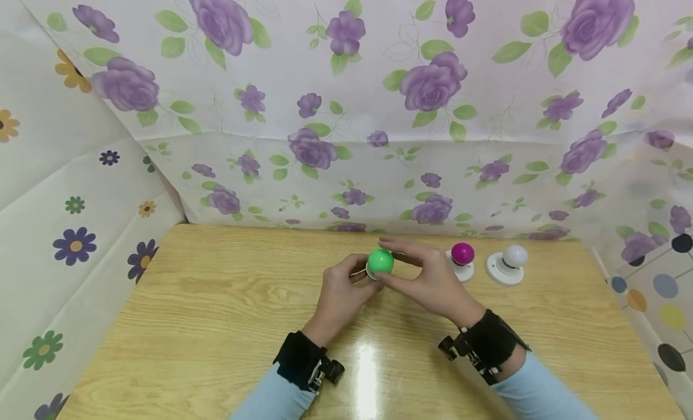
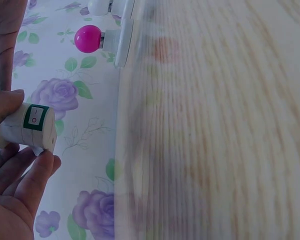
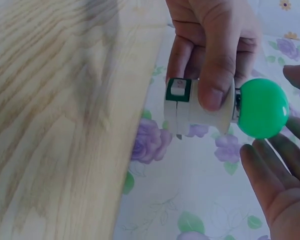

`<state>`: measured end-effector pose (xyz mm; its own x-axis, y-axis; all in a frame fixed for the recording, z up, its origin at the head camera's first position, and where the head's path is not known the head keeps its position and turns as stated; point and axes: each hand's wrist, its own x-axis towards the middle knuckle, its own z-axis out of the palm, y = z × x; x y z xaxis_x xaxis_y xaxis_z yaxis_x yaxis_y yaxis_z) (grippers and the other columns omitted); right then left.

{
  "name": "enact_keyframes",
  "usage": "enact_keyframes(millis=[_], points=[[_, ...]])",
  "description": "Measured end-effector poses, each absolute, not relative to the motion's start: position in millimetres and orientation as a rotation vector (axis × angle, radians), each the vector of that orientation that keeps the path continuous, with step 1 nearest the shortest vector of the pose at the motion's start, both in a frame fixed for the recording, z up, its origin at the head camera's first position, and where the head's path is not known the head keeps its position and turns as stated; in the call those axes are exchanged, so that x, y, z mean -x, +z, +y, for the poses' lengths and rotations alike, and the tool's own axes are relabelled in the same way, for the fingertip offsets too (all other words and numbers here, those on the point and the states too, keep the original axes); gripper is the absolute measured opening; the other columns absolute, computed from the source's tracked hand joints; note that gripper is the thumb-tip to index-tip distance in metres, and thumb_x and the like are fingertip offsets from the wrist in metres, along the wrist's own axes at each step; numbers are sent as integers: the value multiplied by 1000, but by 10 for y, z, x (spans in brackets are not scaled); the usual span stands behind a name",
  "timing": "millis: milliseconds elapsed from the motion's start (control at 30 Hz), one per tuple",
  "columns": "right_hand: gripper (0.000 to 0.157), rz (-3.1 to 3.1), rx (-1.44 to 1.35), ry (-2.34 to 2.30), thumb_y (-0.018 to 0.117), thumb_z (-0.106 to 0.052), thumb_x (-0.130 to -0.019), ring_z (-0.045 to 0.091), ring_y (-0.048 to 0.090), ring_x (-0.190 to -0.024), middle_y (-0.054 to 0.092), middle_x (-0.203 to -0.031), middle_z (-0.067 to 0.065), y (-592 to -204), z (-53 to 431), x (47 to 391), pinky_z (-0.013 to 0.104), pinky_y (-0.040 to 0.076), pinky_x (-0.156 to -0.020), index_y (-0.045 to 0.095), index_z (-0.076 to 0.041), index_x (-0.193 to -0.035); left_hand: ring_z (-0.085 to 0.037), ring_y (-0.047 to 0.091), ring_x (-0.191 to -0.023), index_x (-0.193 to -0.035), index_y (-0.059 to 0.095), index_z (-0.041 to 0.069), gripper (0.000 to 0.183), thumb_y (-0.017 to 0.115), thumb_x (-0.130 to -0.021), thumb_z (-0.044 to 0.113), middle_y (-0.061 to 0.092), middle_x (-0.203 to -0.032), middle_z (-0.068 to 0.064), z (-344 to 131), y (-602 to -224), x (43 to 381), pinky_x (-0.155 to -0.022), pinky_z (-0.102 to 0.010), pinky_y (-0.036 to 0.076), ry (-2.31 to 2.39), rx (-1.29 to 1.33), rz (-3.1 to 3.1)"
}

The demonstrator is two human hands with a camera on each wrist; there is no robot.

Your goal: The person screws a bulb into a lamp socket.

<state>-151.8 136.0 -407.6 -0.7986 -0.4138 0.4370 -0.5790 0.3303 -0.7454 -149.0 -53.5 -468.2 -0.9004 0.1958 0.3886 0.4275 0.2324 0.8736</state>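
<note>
My left hand (image 1: 341, 293) grips a white lamp holder (image 3: 205, 107) with a small rocker switch on a green patch near its base. Its thumb lies along the holder's side. A green round bulb (image 1: 381, 261) sits in the holder's mouth, upright above the left fingers. Around this bulb my right hand (image 1: 428, 275) is spread, thumb on one side and fingers on the other. The right wrist view shows small gaps between its fingertips (image 3: 248, 151) and the bulb. In the left wrist view the holder (image 2: 27, 127) hides nearly all of the bulb.
Right of my hands, a magenta bulb (image 1: 462, 253) stands in a white round-based holder partly hidden by the right hand. Beside it is a white bulb (image 1: 515, 256) in a similar holder. Floral sheets (image 1: 346, 107) rise behind and beside the wooden table (image 1: 227, 324).
</note>
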Motion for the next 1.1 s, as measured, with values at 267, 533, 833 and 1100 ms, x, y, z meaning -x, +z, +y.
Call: enact_keyframes(millis=[267,533,833,1100], points=[[50,-2424,-1043,1521,70,-1,-79,25,51,-115,51,-130,14,-3812,1305,1400,44,44,-88,55,-3,-126,-9,56,-104,-114,60,17,40,73,-79,30,59,-111,4,-535,-4674,1492,-82,-25,46,-1741,594,-2302],[45,-2458,-986,1525,67,1,-81,23,52,-113,53,-127,13,-3760,1279,1361,42,45,-87,57,-2,-124,-8,56,-104,-114,60,19,38,71,-80,33,59,-111,6,-527,-4687,1498,-81,-26,47,-1752,585,-2306],[42,-2447,-879,1525,71,-7,-80,17,54,-110,57,-123,4,-3904,1292,1407,40,48,-83,60,-8,-121,-8,56,-104,-113,60,19,37,71,-81,33,59,-110,7,-524,-4675,1488,-82,-26,46,-1742,592,-2303],[40,-2355,-858,1509,77,-15,-76,14,58,-103,61,-115,-2,-4099,1313,1515,40,51,-76,65,-11,-113,-11,56,-104,-114,59,17,37,72,-81,29,59,-111,4,-530,-4652,1474,-82,-25,46,-1733,616,-2288]])
